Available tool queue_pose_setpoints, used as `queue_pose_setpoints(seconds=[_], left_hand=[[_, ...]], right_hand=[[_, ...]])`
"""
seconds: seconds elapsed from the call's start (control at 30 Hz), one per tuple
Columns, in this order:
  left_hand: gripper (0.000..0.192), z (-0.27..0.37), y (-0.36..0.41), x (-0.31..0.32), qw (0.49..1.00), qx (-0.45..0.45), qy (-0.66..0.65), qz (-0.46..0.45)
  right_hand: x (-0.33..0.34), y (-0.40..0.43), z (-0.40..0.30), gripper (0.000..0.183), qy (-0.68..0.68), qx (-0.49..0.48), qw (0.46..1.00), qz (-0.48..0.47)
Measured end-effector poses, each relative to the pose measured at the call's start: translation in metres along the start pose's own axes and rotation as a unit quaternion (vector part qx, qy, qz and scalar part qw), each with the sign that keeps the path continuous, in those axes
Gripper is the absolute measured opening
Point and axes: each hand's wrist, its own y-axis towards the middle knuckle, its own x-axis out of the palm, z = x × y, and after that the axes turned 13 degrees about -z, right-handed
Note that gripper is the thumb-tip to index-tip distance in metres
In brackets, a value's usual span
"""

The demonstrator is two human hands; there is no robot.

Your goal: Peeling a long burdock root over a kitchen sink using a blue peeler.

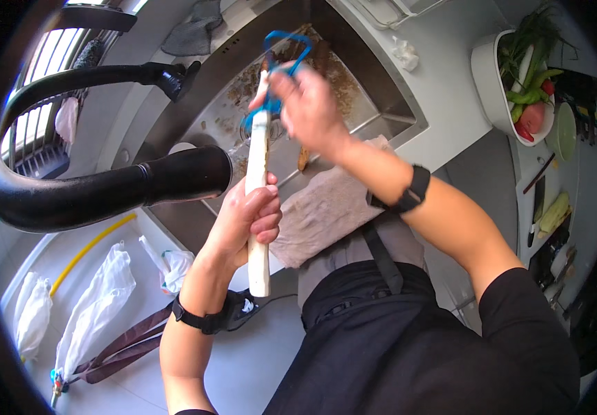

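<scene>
A long, pale peeled root vegetable (258, 150) is held lengthwise over a steel sink (393, 98). My left hand (263, 207) is closed around its lower part, with the end sticking out below the fist. At its upper part my right hand (308, 109), blurred, grips a blue peeler (288, 39) with a looped frame; its blade is hard to make out against the root. Brown peelings and dirty water (246, 85) lie in the sink basin under the hands. A brown piece (303, 158) lies near the sink divider.
A black faucet (173, 179) reaches in from the left. A damp cloth (324, 207) drapes the sink's near edge. On the right counter stand a white container (485, 88) of vegetables, a green bowl (564, 132) and a knife (538, 202). A grey mesh cloth (194, 31) lies behind the sink.
</scene>
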Motion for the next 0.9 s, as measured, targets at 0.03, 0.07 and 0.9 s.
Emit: queue_pose_setpoints(seconds=[0.03, 0.07, 0.9], left_hand=[[0.013, 0.0, -0.003, 0.002, 1.0, 0.005, -0.021, -0.008], [0.012, -0.001, -0.005, 0.004, 0.999, 0.011, -0.041, -0.017], [0.013, -0.028, -0.045, -0.014, 0.899, 0.015, -0.39, -0.197]], right_hand=[[-0.014, 0.012, 0.007, 0.029, 0.004, -0.01, 0.999, 0.043], [-0.031, 0.023, 0.008, 0.03, -0.036, -0.02, 0.996, 0.076], [-0.059, 0.097, 0.068, 0.032, -0.044, 0.013, 0.986, 0.163]])
